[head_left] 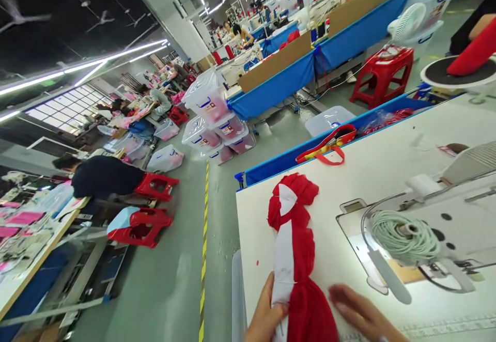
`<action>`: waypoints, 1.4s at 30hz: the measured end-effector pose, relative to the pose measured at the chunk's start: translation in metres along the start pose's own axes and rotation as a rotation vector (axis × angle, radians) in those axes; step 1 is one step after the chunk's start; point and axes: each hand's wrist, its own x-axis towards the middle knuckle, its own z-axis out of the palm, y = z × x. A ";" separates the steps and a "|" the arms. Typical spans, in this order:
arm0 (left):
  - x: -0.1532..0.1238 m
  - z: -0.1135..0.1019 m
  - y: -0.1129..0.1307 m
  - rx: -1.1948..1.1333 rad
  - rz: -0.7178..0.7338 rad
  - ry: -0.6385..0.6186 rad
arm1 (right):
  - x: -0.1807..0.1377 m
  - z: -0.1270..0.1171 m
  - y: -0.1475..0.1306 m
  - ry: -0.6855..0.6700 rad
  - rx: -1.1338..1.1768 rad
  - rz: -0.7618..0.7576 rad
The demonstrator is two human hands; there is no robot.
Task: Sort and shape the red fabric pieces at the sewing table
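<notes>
Head view: red garment (298, 238) w/ white strip lies bottom centre on white bench (372, 176). Left hand (267, 313) fingers clamped on its white edge; right hand (362, 313) flat beside it, fingers together. Sewing machine (445, 223) w/ cord spool (403, 236) crowds lower right; red scissors (327, 148) at bench's far edge.

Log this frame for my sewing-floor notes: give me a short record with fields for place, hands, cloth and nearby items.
place: white sewing table in a busy workshop
left hand: left hand grips the near end of the red cloth
right hand: right hand lies flat on the table beside the cloth, blurred
cloth: bunched lengthwise, with a white strip along it
nearby: sewing machine with a cord spool; red scissors
</notes>
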 end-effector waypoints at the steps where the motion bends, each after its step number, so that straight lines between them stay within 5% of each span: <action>1: -0.005 0.010 -0.008 0.030 0.038 -0.014 | 0.009 0.017 -0.011 -0.034 0.068 0.028; 7: -0.036 0.061 -0.007 0.483 0.096 0.122 | 0.022 0.076 -0.049 -0.140 0.293 0.108; 12: -0.055 0.047 0.021 0.520 0.179 -0.065 | 0.014 0.077 -0.058 -0.048 0.285 0.192; 17: -0.048 0.029 0.024 0.510 0.511 0.098 | 0.019 0.068 -0.062 0.110 0.024 0.167; 20: -0.038 0.041 0.016 0.540 0.584 0.047 | 0.021 0.067 -0.058 0.193 -0.191 0.112; 25: -0.040 0.053 0.018 0.381 0.457 -0.008 | 0.018 0.058 -0.048 0.172 -0.431 0.022; 29: -0.036 0.018 0.032 0.127 0.134 -0.285 | 0.007 0.032 -0.056 0.071 -0.585 0.020; 33: -0.002 -0.014 0.033 0.152 0.038 -0.246 | -0.012 0.020 -0.075 -0.247 -0.612 0.016; 36: 0.023 -0.010 0.020 0.204 -0.002 -0.156 | -0.022 0.023 -0.081 -0.466 -0.531 0.043; 42: 0.036 0.025 0.006 0.473 0.159 -0.179 | -0.049 -0.013 -0.073 -0.258 -0.456 0.115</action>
